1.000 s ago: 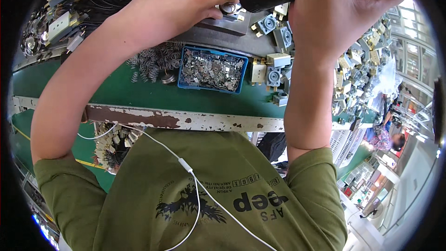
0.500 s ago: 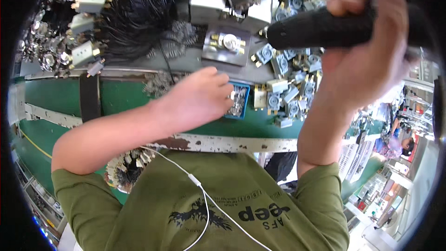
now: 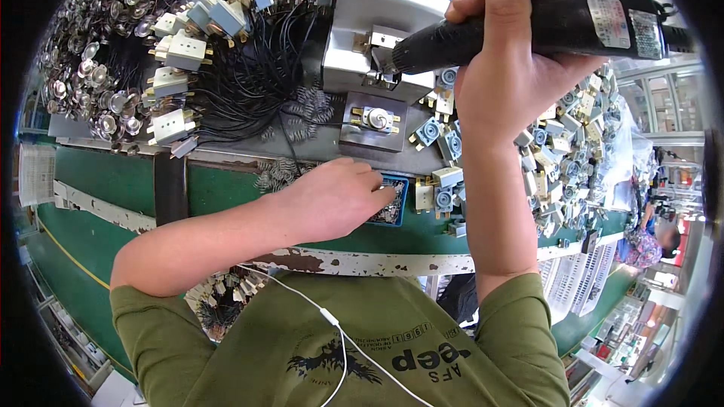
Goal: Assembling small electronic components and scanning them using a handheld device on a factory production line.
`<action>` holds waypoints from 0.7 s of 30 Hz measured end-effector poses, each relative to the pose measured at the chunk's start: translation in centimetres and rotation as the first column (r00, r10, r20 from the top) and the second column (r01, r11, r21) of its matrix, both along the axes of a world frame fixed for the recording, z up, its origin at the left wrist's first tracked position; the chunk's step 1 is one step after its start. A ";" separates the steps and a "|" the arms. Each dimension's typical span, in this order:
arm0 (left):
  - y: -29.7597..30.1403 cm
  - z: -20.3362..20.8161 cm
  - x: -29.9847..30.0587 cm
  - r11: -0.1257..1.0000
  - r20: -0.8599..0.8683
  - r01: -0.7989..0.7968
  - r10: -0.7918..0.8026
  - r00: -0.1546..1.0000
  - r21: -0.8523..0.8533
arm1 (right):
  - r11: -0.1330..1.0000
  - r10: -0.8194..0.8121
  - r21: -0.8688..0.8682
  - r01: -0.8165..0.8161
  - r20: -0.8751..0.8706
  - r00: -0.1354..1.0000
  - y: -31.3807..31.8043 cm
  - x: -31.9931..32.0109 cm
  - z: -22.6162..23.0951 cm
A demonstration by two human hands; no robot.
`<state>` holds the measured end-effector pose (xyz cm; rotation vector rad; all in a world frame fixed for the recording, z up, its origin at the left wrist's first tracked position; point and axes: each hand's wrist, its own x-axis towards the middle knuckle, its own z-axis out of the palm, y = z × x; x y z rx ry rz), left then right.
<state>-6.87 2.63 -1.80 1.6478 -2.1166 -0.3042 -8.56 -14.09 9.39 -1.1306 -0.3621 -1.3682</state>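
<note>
My right hand (image 3: 505,79) is wrapped round a black electric screwdriver (image 3: 566,15). Its nose points left and reaches the metal bracket on the front of a pale box-shaped machine (image 3: 354,26); the bit's exact contact is hard to make out. Low on the near side, my left hand (image 3: 335,196) bends its fingers together over a small blue tray (image 3: 406,200) of tiny metal parts. Whatever those fingertips hold is hidden. Between the machine and the tray, a round-centred part with brass pins (image 3: 378,119) sits on a square metal block (image 3: 362,139).
Grey socket-like housings with brass pins (image 3: 554,169) lie heaped at right. To the left are black cables (image 3: 249,83) ending in pale plug blocks (image 3: 181,53), plus many shiny round metal pieces (image 3: 94,75). Small springs (image 3: 309,105) lie near the cables. A chipped white rail (image 3: 362,264) edges the bench.
My right hand has brought the screwdriver leftward to the machine's front bracket. My left hand stays at the blue tray. The whole view has shifted slightly.
</note>
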 end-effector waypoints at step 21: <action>-1.0 3.8 5.9 0.904 -0.011 -0.360 0.368 0.930 -0.229 | 0.937 -0.295 -0.292 0.190 -0.376 0.878 -0.5 1.2 1.3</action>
